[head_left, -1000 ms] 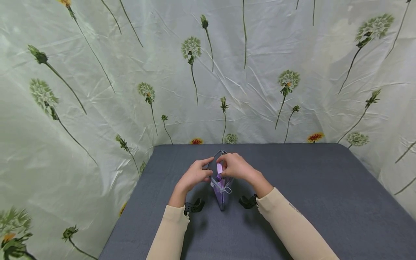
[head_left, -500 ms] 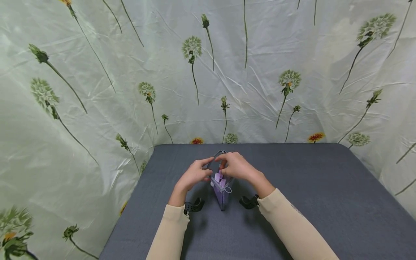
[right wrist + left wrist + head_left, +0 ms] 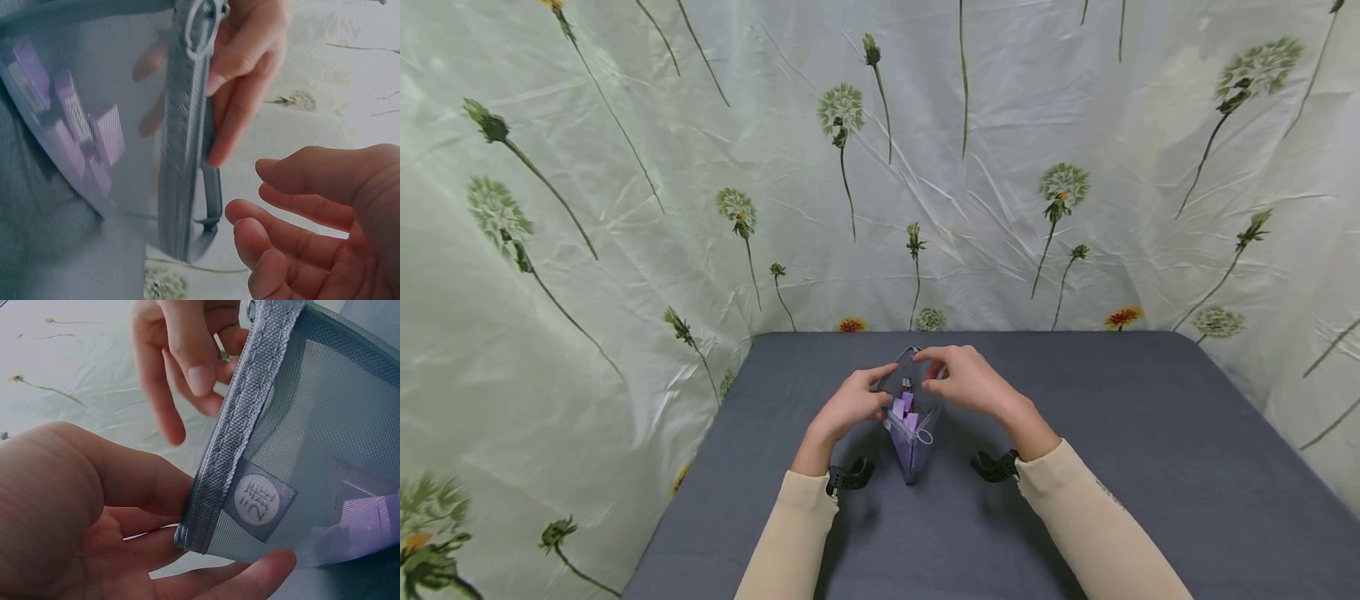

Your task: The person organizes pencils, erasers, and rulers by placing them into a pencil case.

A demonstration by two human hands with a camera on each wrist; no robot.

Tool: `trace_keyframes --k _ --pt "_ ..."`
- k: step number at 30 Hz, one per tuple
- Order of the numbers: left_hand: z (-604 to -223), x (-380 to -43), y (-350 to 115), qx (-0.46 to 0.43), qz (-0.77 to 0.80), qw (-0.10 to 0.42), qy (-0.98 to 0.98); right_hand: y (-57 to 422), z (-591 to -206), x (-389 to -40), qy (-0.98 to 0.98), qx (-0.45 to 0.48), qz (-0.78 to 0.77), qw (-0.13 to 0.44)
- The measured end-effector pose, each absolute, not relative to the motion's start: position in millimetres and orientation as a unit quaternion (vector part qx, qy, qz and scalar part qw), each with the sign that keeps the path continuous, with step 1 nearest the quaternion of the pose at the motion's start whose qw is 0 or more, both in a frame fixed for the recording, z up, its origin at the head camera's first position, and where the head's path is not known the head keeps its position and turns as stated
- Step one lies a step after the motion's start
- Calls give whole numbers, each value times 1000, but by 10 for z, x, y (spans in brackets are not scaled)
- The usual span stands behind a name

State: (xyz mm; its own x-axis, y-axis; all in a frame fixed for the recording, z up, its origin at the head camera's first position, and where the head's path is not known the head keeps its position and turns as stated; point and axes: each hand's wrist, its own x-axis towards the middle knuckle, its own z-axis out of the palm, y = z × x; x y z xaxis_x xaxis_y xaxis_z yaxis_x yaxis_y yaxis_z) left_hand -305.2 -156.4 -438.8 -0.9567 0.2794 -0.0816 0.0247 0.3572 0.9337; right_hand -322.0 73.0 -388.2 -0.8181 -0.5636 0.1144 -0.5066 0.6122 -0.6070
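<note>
A grey mesh zipper pouch (image 3: 910, 457) stands upright on the table, its top spread apart. My left hand (image 3: 850, 403) pinches the pouch's left rim; in the left wrist view, thumb and fingers hold the zipper edge near a sewn-on label (image 3: 259, 500). Several small purple boxes (image 3: 109, 134) show through the mesh, low in the pouch, in the right wrist view. My right hand (image 3: 973, 382) hovers by the right side of the opening, with nothing in its loosely bent fingers. A cord loop (image 3: 203, 28) hangs at the zipper's end.
The dark grey table (image 3: 1112, 467) extends around the pouch on all sides. Behind and to the left hangs a pale curtain (image 3: 760, 125) with printed flowers. A black band (image 3: 850, 475) sits at each wrist.
My right hand has let go of a purple box, which now lies in the pouch, and has drawn back to the right. The left hand has kept its hold on the rim.
</note>
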Motion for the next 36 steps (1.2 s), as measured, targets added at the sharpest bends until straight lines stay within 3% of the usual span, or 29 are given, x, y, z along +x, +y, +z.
trace_keyframes --k 25,36 --pt "-4327 -2902 -1354 136 518 138 833 1508 -4048 -3019 914 -263 -309 -2" --pt "-4284 -2932 -1008 172 439 97 877 1841 -4246 -2996 927 -244 -284 8"
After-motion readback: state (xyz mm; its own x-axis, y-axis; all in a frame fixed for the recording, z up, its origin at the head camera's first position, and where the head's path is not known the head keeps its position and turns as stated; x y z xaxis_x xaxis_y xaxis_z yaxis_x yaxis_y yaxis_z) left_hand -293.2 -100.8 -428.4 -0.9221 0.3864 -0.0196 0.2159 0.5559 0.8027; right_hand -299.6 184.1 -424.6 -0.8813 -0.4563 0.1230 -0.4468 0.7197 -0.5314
